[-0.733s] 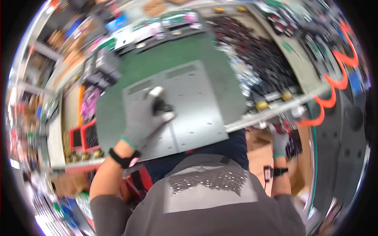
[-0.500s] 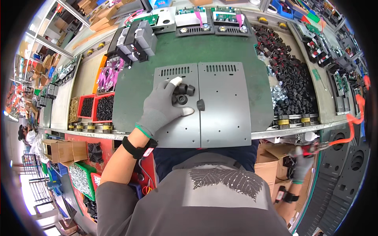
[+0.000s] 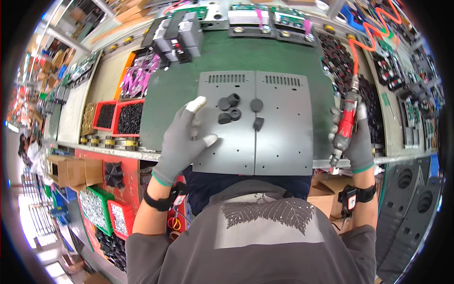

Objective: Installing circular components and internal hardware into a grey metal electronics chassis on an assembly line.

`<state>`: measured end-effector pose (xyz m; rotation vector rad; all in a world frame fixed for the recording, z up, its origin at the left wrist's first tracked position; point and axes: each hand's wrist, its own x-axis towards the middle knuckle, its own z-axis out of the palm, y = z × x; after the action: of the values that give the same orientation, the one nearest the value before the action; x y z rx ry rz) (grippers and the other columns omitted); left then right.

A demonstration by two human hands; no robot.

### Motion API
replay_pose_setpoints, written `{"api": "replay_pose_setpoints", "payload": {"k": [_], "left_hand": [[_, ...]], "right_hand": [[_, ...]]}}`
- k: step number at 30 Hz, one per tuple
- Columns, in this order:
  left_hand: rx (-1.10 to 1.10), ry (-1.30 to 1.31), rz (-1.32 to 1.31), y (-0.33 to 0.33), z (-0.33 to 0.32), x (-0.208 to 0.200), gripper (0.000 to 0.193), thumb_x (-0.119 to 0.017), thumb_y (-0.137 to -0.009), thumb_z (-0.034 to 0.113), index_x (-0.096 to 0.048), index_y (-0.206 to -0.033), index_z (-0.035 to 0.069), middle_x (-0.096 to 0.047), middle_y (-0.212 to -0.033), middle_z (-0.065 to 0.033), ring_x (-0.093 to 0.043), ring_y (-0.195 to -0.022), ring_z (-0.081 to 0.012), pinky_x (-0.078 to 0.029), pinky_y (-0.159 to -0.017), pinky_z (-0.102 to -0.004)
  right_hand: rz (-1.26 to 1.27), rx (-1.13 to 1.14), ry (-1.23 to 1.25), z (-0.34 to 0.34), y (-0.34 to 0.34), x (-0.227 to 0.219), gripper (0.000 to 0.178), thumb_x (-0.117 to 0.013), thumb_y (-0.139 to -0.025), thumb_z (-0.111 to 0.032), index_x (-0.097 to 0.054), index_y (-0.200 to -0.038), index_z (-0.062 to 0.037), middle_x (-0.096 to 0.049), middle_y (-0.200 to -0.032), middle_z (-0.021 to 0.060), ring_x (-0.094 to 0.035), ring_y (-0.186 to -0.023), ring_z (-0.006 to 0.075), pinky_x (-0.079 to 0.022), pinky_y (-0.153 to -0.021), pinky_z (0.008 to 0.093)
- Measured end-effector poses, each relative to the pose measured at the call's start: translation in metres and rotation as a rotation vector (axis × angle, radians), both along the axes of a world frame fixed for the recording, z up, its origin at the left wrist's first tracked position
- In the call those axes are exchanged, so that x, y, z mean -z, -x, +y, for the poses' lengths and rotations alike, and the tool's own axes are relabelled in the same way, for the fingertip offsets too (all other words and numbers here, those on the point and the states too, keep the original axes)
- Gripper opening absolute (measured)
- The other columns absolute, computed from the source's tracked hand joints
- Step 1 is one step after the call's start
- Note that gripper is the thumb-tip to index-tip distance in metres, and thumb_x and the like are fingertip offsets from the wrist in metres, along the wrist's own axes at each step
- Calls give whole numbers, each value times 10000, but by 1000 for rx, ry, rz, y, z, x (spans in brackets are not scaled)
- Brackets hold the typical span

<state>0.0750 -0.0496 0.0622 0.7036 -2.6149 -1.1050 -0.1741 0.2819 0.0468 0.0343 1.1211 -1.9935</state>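
Two grey metal panels [image 3: 227, 146] with slots and small holes lie side by side on the green mat. Several black rubber feet [image 3: 234, 113] are loosely grouped on the left panel, and others, such as one rubber foot [image 3: 256, 105], rest by the seam. My gloved left hand [image 3: 179, 142] hovers at the left panel's edge, thumb and fingers apart, holding nothing. To the right of the panels, my gloved right hand [image 3: 361, 144] is wrapped round a red air screwdriver [image 3: 347, 120], its tip pointing down toward the bench edge. An orange coiled hose [image 3: 355, 52] runs up from it.
Heatsink assemblies [image 3: 177, 35] and circuit-board units [image 3: 248, 23] stand along the mat's far side. Red bins [image 3: 130, 118] of small black parts and pink ribbon cables [image 3: 139, 75] sit left. A heap of black parts [image 3: 371, 104] lies right, partly behind the right hand.
My right hand has risen from below the bench edge at the right, bringing the screwdriver up beside the panels. My left hand has drawn back from the rubber feet, which now lie uncovered.
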Motion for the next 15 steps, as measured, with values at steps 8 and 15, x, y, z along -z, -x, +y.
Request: {"api": "replay_pose_setpoints", "payload": {"k": [8, 15], "left_hand": [[-829, 498, 7, -263, -56, -69, 400, -708, -866, 179, -622, -1224, 24, -684, -1012, -21, -531, -747, -47, -470, -686, -238], [-1639, 310, -501, -532, 29, -106, 420, -754, -804, 263, -661, -1155, 51, -711, -970, -79, -650, -828, -135, -512, -762, -286]], "right_hand": [[414, -156, -668, -31, 40, 25, 553, -620, -927, -374, -491, -1353, -46, -558, -1103, 52, -557, -933, 148, -443, -812, 266], [1761, -294, -1531, -45, 45, 33, 781, -604, -860, -613, -516, -1313, 17, -643, -1119, 264, -643, -967, 417, -519, -796, 507]]}}
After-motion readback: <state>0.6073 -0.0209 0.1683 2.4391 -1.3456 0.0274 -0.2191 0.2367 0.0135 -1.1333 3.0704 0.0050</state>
